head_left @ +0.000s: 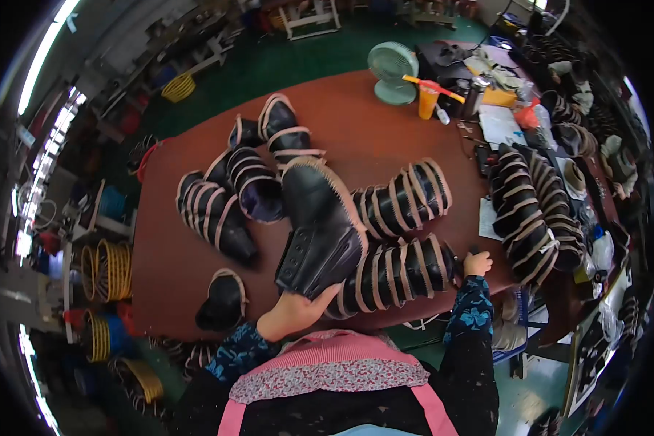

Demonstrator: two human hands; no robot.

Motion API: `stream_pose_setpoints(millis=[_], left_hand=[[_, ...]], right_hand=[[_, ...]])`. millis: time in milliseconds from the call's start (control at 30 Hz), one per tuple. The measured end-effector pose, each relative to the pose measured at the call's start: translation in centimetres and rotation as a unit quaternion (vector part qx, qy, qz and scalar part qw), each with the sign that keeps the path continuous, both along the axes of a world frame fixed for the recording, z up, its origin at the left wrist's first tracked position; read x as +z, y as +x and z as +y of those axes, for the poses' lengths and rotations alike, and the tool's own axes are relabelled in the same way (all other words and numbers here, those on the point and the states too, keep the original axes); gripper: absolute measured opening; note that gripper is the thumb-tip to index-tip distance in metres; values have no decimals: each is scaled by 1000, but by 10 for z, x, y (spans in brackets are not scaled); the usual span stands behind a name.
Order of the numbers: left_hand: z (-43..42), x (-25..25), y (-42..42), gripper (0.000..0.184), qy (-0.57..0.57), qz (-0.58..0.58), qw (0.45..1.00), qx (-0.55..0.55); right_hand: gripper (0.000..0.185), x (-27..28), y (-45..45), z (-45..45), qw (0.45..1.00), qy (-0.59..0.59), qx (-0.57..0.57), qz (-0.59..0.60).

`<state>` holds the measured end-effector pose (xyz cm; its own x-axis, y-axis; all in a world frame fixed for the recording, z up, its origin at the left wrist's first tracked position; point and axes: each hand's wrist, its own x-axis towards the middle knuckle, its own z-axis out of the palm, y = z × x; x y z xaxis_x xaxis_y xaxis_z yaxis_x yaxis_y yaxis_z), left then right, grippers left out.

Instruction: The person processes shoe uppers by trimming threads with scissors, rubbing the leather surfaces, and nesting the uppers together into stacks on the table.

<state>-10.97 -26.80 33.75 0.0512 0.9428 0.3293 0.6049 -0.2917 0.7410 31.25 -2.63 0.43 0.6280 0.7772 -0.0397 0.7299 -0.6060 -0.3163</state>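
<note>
My left hand [295, 312] grips the lower end of a black leather boot upper [318, 221] with eyelets and a tan edge strip, holding it up over the table. Over by the right side of the table, my right hand [477, 264] is closed at the edge, with something small and dark at its fingers that I cannot make out. Between the hands lies a stack of nested black uppers [396, 275] with tan edges. A second nested stack [407, 198] rests just behind it. One single upper [223, 299] lies left of my left hand.
More nested uppers [214, 216] lie on the left of the reddish-brown table [163, 276]. A green fan [392, 69] and an orange cup [428, 100] stand at the back. Long stacks of uppers [519, 214] lie on the right among papers [500, 125].
</note>
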Motion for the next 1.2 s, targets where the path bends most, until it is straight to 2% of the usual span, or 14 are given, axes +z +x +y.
stream_pose_setpoints(millis=[100,167,233,367,433,500,567,600,733,800,867,933,1067,1200], left_hand=[[3,4,14,50,-79,-154,985,18],[6,-6,16,49,-77,-129,988,22],[10,-5,22,49,-84,-175,981,12],[10,-15,34,48,-61,-175,982,43],[12,-17,42,48,-102,-281,952,59],[13,-21,51,47,-104,-307,944,60],[16,-34,52,46,-17,-150,988,41],[18,-25,59,45,68,-86,992,54],[9,-41,58,50,46,-82,990,110],[8,-37,60,51,62,-36,991,117],[5,-28,57,50,83,-5,989,121],[1,-37,53,49,55,-87,990,101],[9,-34,55,48,105,25,987,119],[-10,-50,50,44,-64,-202,975,72]], right_hand=[[55,-19,23,4,998,25,7,64],[48,-68,61,19,993,80,68,60],[40,-59,68,37,966,68,75,238],[27,163,-52,-21,852,179,266,415],[24,261,-127,-79,772,206,356,485],[21,321,-169,-132,718,125,480,489],[15,329,-213,-147,617,300,604,405],[19,331,-227,-148,639,318,588,380],[29,329,-251,-123,719,301,501,377],[29,337,-246,-133,719,205,531,399],[30,341,-240,-165,628,216,609,433],[31,343,-240,-156,656,237,602,388],[26,334,-251,-105,736,195,510,400],[27,335,-239,-167,613,201,635,426]])
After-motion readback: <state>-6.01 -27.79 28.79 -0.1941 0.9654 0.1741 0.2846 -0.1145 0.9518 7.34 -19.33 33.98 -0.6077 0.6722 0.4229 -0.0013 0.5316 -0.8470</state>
